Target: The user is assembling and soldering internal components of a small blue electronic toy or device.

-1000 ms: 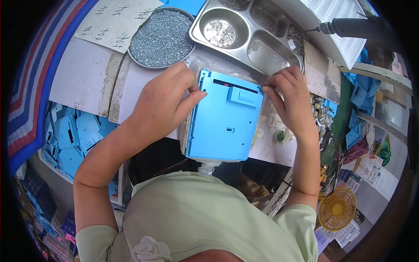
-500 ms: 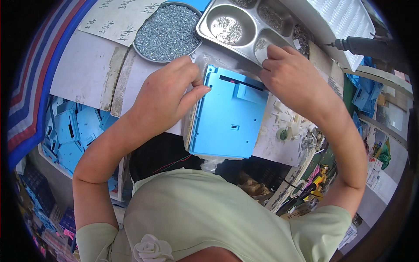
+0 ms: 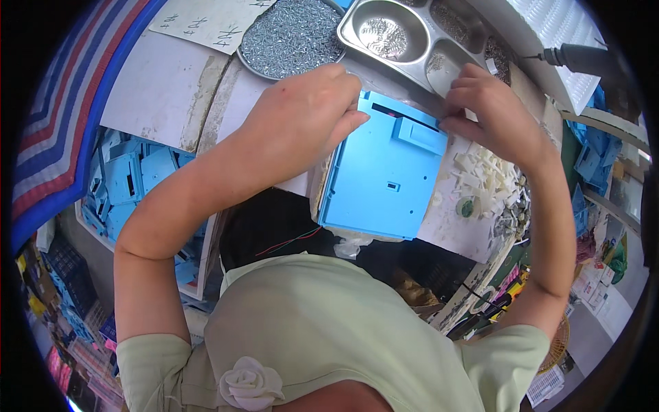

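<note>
A light-blue rectangular plastic panel point(image 3: 374, 175) with a long slot, a raised block and small holes lies in front of me on a padded support. My left hand point(image 3: 309, 113) is closed at the panel's upper left corner, thumb tip against or just over its edge. Whatever its fingers hold, if anything, is hidden. At the upper right corner is my right hand point(image 3: 491, 113), its fingers curled and thumb close to the panel's edge. I cannot make out anything between them.
A round dish point(image 3: 292, 41) of metal pins and a compartmented steel tray point(image 3: 419, 55) of small screws stand beyond the panel. White plastic pieces point(image 3: 484, 175) lie to the right. An electric screwdriver point(image 3: 576, 58) is at the upper right. A bin point(image 3: 130, 185) of blue parts sits left.
The whole view has shifted, so the panel and trays appear further right and higher. My right hand has come away from the tray's edge, down to the panel's upper right corner.
</note>
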{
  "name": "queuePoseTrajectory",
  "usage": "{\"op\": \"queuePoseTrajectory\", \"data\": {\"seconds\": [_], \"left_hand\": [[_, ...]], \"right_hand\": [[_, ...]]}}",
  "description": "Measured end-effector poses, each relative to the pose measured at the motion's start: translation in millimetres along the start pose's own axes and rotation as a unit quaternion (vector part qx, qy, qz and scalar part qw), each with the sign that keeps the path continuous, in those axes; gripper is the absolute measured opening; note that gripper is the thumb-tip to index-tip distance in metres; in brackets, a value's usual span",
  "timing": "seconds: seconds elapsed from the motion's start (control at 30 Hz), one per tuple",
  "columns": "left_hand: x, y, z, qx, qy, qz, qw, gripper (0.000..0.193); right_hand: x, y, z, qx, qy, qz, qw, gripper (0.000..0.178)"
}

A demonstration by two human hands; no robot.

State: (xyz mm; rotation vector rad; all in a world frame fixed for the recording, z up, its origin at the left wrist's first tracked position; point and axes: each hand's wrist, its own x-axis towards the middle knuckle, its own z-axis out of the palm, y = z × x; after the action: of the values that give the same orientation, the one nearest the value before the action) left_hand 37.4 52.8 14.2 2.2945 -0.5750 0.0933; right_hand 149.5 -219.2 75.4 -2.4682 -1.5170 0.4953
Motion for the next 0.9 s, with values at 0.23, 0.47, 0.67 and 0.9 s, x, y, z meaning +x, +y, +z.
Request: {"op": "queuePoseTrajectory", "data": {"seconds": [0.23, 0.47, 0.67, 0.9], "left_hand": [[4.3, 0.0, -3.0, 0.023, -0.009, 0.022, 0.999, 0.021], [-1.8, 14.1, -8.7, -0.042, 0.033, 0.005, 0.999, 0.016], [-28.5, 36.3, -0.2, -0.209, 0.031, -0.07, 0.975, 0.006], [-47.5, 58.3, -4.0, -0.495, -0.001, -0.246, 0.833, 0.01]], "right_hand": [[-54.6, -52.5, 51.1, 0.039, 0.305, 0.107, 0.946, 0.017], [-61.4, -85.4, 117.4, 0.045, 0.442, 0.115, 0.888, 0.025], [-66.3, -74.8, 104.9, -0.013, 0.387, 0.054, 0.921, 0.031], [-73.3, -65.3, 92.7, 0.054, 0.349, 0.041, 0.935, 0.038]]}}
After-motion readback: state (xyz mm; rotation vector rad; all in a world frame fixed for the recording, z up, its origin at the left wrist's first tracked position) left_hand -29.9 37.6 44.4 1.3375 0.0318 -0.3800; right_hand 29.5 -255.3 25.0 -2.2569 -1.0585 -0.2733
